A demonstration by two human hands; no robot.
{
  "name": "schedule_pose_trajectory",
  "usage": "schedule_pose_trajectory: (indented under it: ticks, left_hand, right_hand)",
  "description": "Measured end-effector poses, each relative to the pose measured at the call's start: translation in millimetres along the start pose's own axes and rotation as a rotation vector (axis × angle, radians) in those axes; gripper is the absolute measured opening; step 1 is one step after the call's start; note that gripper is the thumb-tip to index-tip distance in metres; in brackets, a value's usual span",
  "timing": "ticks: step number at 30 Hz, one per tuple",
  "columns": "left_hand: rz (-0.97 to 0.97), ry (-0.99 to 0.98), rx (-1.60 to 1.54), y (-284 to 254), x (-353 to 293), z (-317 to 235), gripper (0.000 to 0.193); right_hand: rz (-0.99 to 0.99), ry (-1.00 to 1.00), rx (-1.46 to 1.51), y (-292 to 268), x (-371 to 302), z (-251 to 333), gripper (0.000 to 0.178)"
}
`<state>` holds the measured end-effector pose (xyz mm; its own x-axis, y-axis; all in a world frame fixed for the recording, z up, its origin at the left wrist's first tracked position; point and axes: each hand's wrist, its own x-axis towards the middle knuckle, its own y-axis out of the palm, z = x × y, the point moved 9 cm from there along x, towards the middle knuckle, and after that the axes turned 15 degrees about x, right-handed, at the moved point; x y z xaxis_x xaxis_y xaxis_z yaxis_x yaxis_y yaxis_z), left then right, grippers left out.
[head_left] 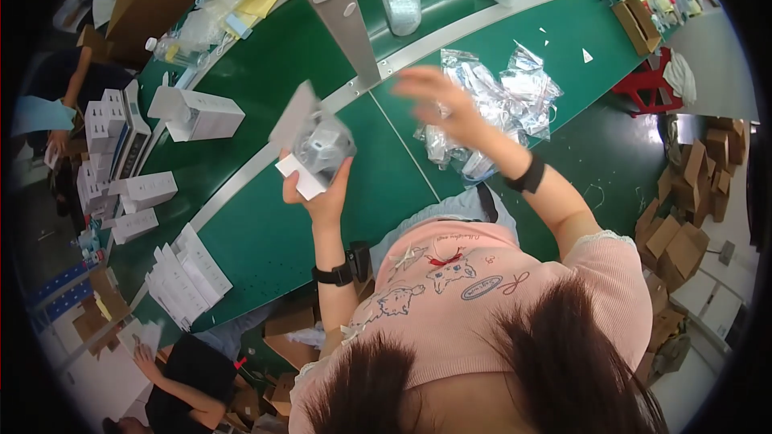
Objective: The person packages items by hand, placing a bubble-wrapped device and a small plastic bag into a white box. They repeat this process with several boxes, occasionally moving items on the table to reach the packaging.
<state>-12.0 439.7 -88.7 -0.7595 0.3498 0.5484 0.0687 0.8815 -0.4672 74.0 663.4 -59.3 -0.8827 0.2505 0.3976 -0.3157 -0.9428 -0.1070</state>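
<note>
White box (302, 178), its flap up, sits in the grip of the left hand (323, 202) in the head view, thumb and fingers clasping its lower end. A clear-bagged item (325, 143) shows at its opening. The right hand (441, 103), blurred, fingers extended, is apart from the box, beside a pile of shiny bags (527, 96) on the green table (386, 169).

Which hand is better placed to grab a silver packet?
Probably the right hand: blurred but apparently empty, it's near the silver packets; the left hand holds the open white box.
</note>
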Motion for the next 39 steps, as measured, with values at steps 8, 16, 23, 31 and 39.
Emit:
schedule_pose_trajectory:
  ticks: [8,16,23,31,39]
  left_hand:
    - [0.176,-0.280,0.123,10.7,-37.6,34.4,0.075]
    - [0.381,-0.397,0.451,-0.7,5.7,12.2,0.025]
    - [0.282,-0.600,0.327,6.0,19.6,32.5,0.013]
    - [0.146,-0.616,0.149,-13.7,6.9,47.1,0.011]
    - [0.167,-0.684,-0.152,-47.9,4.0,58.5,0.017]
  right_hand:
    - [-0.195,0.924,-1.231,-278.7,-142.1,-204.6,0.038]
    - [-0.468,0.525,-0.491,-211.2,-51.2,-134.6,0.038]
    - [-0.048,-0.120,0.345,31.0,28.7,-5.2,0.033]
    - [0.656,-0.313,-0.369,141.0,8.7,-19.8,0.032]
    - [0.302,0.321,0.308,161.1,0.5,-95.4,0.084]
